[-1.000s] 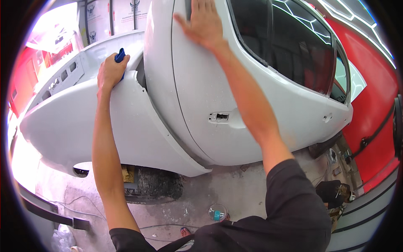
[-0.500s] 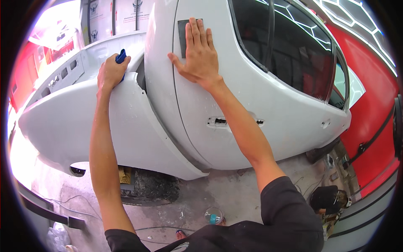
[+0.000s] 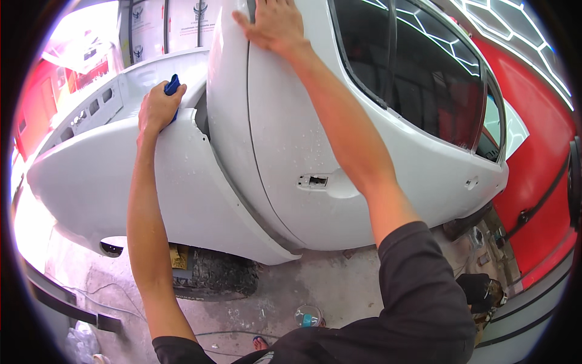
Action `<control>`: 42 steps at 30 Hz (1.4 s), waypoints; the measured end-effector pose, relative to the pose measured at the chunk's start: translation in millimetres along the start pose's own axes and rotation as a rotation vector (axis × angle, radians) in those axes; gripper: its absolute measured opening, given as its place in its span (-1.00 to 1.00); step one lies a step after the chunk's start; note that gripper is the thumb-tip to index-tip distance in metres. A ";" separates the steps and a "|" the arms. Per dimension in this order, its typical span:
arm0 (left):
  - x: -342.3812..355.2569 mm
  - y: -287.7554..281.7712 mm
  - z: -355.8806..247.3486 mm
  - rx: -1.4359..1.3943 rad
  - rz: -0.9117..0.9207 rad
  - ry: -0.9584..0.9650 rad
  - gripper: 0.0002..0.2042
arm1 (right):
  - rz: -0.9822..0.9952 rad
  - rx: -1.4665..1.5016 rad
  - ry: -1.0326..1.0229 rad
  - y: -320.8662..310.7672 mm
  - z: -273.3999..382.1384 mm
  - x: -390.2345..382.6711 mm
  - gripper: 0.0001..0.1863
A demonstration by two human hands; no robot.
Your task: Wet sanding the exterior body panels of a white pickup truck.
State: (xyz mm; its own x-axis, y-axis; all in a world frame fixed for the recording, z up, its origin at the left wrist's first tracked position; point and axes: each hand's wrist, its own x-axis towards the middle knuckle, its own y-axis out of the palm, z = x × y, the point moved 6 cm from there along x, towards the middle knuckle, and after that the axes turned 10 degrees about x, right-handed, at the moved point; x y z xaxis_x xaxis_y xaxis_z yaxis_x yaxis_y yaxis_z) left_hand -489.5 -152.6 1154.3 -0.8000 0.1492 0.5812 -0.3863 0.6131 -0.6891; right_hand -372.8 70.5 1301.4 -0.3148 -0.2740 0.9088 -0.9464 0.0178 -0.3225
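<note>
In my left hand [image 3: 159, 108], closed over the top edge of the white truck bed's side panel [image 3: 91, 176], is a folded blue cloth [image 3: 172, 85]. My right hand [image 3: 276, 24] lies flat on the white rear door [image 3: 291, 115] near its top back edge, its fingertips cut off by the upper edge of the view. Under that palm is a dark grey sheet of sandpaper, of which only a sliver [image 3: 251, 8] shows. Water drops dot the door around its handle opening [image 3: 316, 181].
A gap separates bed and cab. Dark side windows [image 3: 436, 73] are at right, beside a red panel [image 3: 533, 151]. Below are a tyre [image 3: 218, 273], a clear container [image 3: 309, 315] and cables on the concrete floor. Another person [image 3: 479, 291] is low at right.
My right hand has slid up the door with the sandpaper, toward the roof and slightly left. My left hand stays on the bed edge with the cloth.
</note>
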 end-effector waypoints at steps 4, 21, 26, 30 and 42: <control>-1.9 -6.4 17.4 0.012 0.074 -0.048 -0.47 | 0.182 0.307 0.225 15.6 28.0 -51.4 0.02; -2.9 -7.7 3.9 0.019 0.014 -0.013 -0.47 | -0.004 0.027 0.078 -29.3 -11.1 -48.0 -0.01; -2.0 -3.8 19.2 0.048 0.016 -0.013 -0.46 | -0.034 0.045 0.110 -12.0 -6.7 -64.9 0.00; 0.6 -9.8 18.5 0.055 -0.017 -0.023 -0.47 | -0.095 -0.152 -0.030 -26.3 7.7 -105.1 0.02; -0.7 -11.5 12.6 0.067 0.004 -0.035 -0.45 | -0.069 0.027 -0.013 -30.2 2.1 -117.5 0.02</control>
State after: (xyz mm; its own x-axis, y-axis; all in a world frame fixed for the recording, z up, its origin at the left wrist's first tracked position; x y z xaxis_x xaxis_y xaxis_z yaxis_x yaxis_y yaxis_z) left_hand -490.3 -169.6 1156.4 -0.8165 0.1236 0.5639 -0.4120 0.5594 -0.7192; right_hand -307.0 100.2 1203.8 -0.2477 -0.2864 0.9255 -0.9635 -0.0275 -0.2664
